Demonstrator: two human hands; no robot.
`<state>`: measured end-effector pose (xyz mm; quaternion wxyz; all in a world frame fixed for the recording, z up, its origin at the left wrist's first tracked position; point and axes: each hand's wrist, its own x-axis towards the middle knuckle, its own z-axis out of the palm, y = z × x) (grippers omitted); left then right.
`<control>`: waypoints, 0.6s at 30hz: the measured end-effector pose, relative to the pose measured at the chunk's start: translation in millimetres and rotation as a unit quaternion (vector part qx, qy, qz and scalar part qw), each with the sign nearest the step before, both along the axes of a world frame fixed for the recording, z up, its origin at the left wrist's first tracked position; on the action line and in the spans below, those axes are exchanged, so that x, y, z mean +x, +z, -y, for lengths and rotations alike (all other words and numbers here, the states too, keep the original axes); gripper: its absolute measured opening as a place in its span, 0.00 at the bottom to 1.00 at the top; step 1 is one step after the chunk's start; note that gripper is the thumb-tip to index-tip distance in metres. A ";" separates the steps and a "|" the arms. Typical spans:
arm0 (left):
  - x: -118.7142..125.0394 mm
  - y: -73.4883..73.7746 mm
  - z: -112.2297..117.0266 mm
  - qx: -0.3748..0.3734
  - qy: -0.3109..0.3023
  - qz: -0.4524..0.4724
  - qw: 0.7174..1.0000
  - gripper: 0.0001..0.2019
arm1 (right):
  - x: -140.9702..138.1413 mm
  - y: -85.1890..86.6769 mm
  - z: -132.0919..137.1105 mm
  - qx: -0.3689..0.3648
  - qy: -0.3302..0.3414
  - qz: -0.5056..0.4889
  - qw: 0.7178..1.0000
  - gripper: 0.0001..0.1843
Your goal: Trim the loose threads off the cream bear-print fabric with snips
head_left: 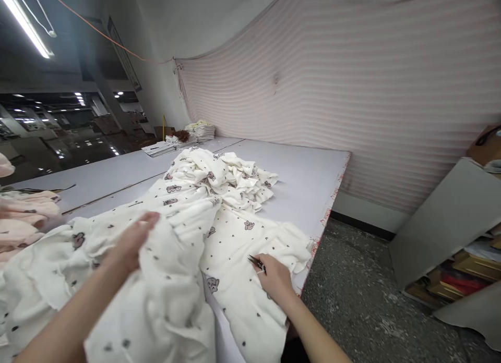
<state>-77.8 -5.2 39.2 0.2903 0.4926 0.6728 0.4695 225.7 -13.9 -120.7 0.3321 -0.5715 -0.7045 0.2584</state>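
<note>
I see a pale table point(301, 170) carrying a long, rumpled spread of white printed fabric point(176, 238). Left of that fabric I make out peach cloth point(29, 214); beyond it sit folded white stacks point(201, 131).

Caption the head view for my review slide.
Right hand holding dark snips over white printed fabric heaped on a worktable, the left hand blurred among its folds.

Head-worn view, looking forward and down across table point(305, 171).
</note>
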 end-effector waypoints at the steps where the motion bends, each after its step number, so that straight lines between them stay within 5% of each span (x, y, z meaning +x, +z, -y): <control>1: 13.9 -8.1 6.1 -0.036 -0.059 -0.047 0.997 0.15 | 1.5 4.6 -2.2 -0.005 0.008 -0.016 1.000 0.10; 4: 60.5 -38.9 21.4 -0.108 -0.202 -0.206 0.951 0.12 | 21.7 15.7 11.8 -0.013 0.022 -0.075 0.997 0.12; 7: 102.0 -61.5 28.8 -0.129 -0.261 -0.352 0.889 0.05 | 66.7 12.2 38.1 -0.007 -0.035 -0.122 0.992 0.18; 10: 141.8 -66.1 28.8 -0.138 -0.288 -0.460 0.829 0.11 | 117.2 -4.9 48.7 -0.093 -0.204 -0.195 0.955 0.26; 12: 173.9 -63.6 26.0 -0.121 -0.300 -0.496 0.806 0.16 | 139.4 -17.2 43.4 -0.129 -0.248 -0.240 0.930 0.28; 14: 211.5 -64.4 21.0 -0.083 -0.316 -0.495 0.805 0.16 | 147.5 -26.3 33.0 -0.118 -0.238 -0.267 0.926 0.28; 18: 276.5 -86.8 2.6 0.000 -0.341 -0.390 0.855 0.20 | 142.0 -34.8 18.0 -0.070 -0.196 -0.306 0.929 0.26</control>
